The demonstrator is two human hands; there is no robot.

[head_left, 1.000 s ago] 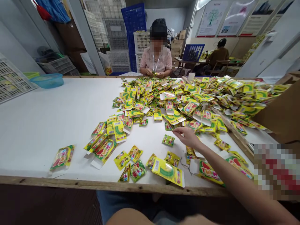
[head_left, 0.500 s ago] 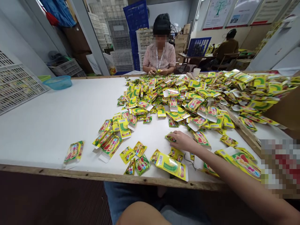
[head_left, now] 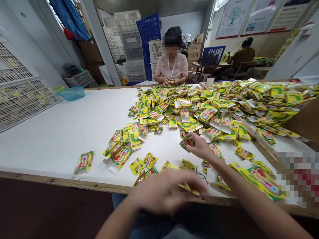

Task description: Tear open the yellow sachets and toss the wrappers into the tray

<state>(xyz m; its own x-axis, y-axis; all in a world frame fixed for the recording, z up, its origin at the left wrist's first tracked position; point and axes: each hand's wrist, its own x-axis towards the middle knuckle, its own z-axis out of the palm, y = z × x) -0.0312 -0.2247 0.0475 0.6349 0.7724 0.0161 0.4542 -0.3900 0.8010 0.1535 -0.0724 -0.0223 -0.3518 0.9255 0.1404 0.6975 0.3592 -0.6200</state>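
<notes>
My right hand (head_left: 198,146) is closed on a small green packet (head_left: 185,142) with a watermelon picture, pinched between thumb and fingers over the white tabletop. In the lower middle, my left hand (head_left: 166,191) is smeared by motion above the table's front edge. It covers most of a yellow box (head_left: 168,165) and part of the nearby packets. Just left of it lie small yellow packets (head_left: 150,160). Flat yellow and green boxes (head_left: 121,156) with open flaps rest farther left, and a single box (head_left: 84,162) lies apart from them.
A heap of boxes and packets (head_left: 199,99) spreads across the back and right, divided by a wooden strip (head_left: 256,137). White crates (head_left: 27,86) and a blue basin (head_left: 71,93) stand at left. Across the table sits a person (head_left: 171,66) handling a small item.
My left hand has come into view over the yellow box. My right hand has lifted the packet slightly and moved a little right. The camera view has shifted somewhat.
</notes>
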